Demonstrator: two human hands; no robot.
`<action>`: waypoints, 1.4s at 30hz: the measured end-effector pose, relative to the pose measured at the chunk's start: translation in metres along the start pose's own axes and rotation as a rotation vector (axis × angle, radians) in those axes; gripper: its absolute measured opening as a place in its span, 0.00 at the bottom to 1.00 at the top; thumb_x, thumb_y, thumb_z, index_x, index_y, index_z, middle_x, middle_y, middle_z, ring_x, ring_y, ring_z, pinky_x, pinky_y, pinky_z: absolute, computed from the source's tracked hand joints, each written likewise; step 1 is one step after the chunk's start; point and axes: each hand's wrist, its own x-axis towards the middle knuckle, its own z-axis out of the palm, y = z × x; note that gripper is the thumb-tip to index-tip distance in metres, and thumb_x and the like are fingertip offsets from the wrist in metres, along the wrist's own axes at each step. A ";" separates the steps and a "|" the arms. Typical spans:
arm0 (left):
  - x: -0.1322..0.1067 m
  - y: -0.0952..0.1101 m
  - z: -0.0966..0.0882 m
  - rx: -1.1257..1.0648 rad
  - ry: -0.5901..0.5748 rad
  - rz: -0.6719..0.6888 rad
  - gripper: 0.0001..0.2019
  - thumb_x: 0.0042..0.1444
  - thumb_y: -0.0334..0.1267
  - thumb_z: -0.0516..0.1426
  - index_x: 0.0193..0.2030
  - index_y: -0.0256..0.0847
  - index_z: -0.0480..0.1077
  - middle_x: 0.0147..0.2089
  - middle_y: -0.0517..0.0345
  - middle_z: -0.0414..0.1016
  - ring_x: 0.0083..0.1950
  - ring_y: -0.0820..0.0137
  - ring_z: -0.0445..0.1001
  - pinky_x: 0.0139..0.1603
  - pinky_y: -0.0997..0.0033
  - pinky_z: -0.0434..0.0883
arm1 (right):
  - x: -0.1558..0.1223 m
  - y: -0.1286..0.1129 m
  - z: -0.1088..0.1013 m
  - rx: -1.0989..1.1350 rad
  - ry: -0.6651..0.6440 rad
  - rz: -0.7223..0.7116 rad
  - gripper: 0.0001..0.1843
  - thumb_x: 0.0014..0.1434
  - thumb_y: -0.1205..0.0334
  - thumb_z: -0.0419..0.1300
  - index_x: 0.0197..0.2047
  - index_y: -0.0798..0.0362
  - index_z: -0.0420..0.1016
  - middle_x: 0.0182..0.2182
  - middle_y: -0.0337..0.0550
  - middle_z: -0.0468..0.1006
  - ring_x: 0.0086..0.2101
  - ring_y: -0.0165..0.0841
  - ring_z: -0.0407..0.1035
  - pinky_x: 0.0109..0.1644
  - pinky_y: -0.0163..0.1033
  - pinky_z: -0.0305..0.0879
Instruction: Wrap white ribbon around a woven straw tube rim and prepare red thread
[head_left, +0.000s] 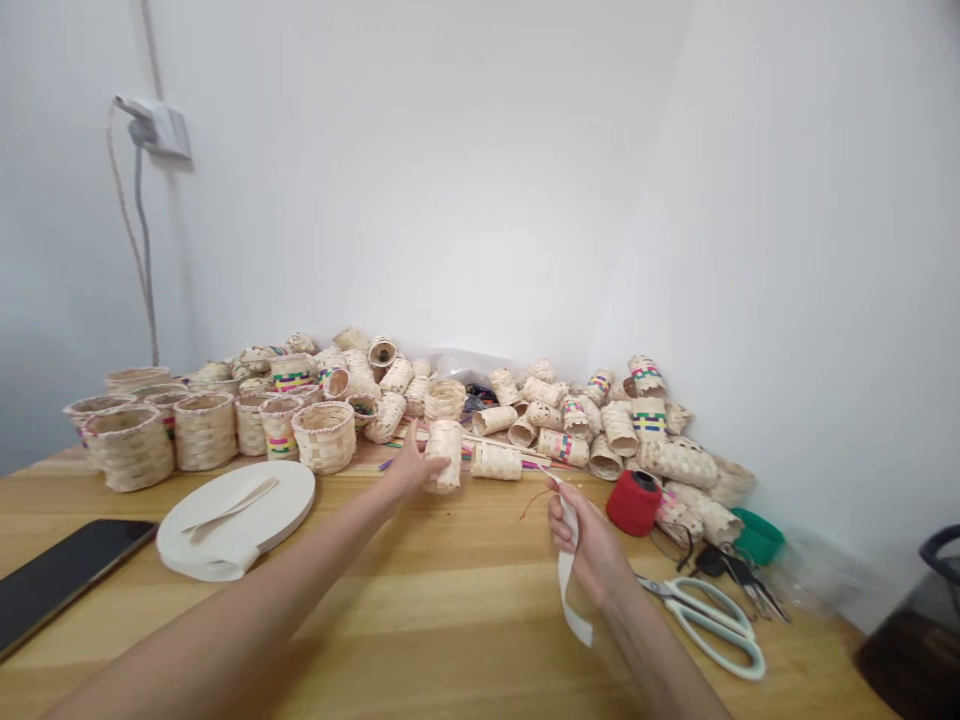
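My left hand (412, 465) reaches far across the wooden table (450, 620) and grips a small woven basket tube (444, 455) standing at the front of the pile. My right hand (589, 540) is closer to me, closed on a white strip of tape (566, 590) that hangs down from its fingers. A thin thread runs from the hand toward the red spool (634, 502).
A heap of small woven baskets (570, 415) fills the back of the table, with larger round ones (202, 430) at the left. A white roll of strip (236, 515), a dark phone (64, 570), scissors (712, 615), a green lid (757, 538) and keys lie around.
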 end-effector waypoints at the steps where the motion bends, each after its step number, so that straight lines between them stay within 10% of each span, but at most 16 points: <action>1: -0.016 -0.003 -0.003 -0.017 -0.035 0.029 0.44 0.51 0.36 0.62 0.69 0.40 0.39 0.63 0.39 0.60 0.51 0.58 0.72 0.47 0.61 0.71 | -0.002 0.000 0.003 -0.009 -0.015 -0.006 0.19 0.48 0.52 0.67 0.40 0.54 0.71 0.19 0.29 0.60 0.15 0.20 0.46 0.16 0.26 0.37; 5: -0.085 -0.017 -0.008 -0.148 -0.323 0.262 0.54 0.47 0.37 0.65 0.70 0.49 0.29 0.67 0.44 0.55 0.58 0.58 0.67 0.55 0.59 0.66 | -0.013 0.005 0.015 -0.066 -0.136 -0.026 0.26 0.48 0.48 0.67 0.47 0.54 0.72 0.18 0.27 0.54 0.17 0.21 0.42 0.19 0.28 0.34; 10: -0.127 -0.024 -0.009 -0.151 -0.367 0.267 0.50 0.50 0.34 0.62 0.70 0.50 0.31 0.69 0.44 0.49 0.64 0.56 0.58 0.63 0.53 0.56 | -0.029 0.015 0.027 -0.207 -0.380 -0.015 0.36 0.45 0.40 0.67 0.51 0.57 0.72 0.19 0.30 0.58 0.20 0.22 0.42 0.21 0.31 0.36; 26: -0.136 -0.011 -0.012 -0.275 -0.417 0.187 0.30 0.61 0.49 0.52 0.67 0.46 0.50 0.68 0.53 0.56 0.66 0.59 0.57 0.64 0.58 0.56 | -0.041 0.018 0.034 -0.655 -0.437 -0.155 0.31 0.55 0.43 0.60 0.56 0.53 0.70 0.26 0.37 0.65 0.25 0.28 0.56 0.28 0.32 0.56; 42: -0.134 0.001 -0.012 -0.135 -0.422 0.306 0.23 0.57 0.46 0.55 0.58 0.44 0.61 0.53 0.55 0.71 0.52 0.62 0.69 0.53 0.65 0.64 | -0.043 0.006 0.036 -0.646 -0.552 -0.045 0.24 0.56 0.47 0.59 0.51 0.52 0.69 0.39 0.42 0.72 0.38 0.35 0.65 0.42 0.36 0.63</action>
